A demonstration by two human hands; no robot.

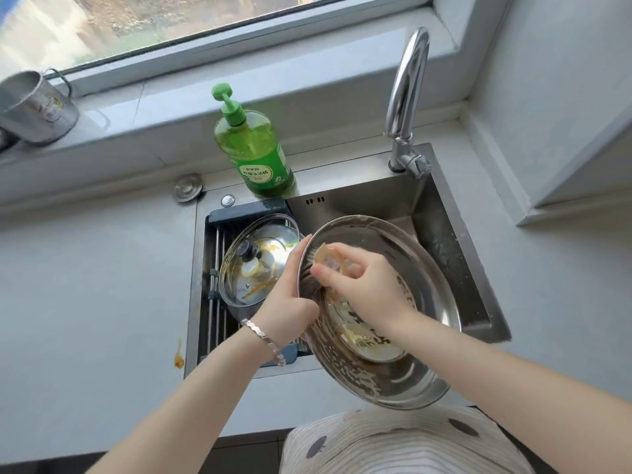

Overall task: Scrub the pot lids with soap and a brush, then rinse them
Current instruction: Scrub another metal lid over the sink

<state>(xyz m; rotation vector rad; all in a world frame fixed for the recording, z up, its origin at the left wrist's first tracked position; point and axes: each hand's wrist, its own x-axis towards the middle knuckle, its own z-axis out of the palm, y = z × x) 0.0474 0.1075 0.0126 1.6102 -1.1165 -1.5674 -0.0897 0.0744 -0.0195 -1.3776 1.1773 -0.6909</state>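
Gripping the left rim of a steel lid [393,354] with the left hand [290,302], fingers curled round its edge. Holding that lid tilted, inside up, above the sink [444,234] and partly past its near rim. Clasping a brush [325,265] in the right hand [362,285], fingers wrapped round the handle, bristles against the lid's inside near the left rim. Foam and brownish smears across that inside. Lying in a dark drain rack [219,220] at the sink's left: a glass lid [260,265], black knob up, streaked brown. Behind the sink on the surface [85,285], a green soap bottle [253,148]; to its right, a curved tap [407,90]. On the windowsill, far left, a metal mug [34,107]. Orange stain [178,357] on the surface left of the sink.
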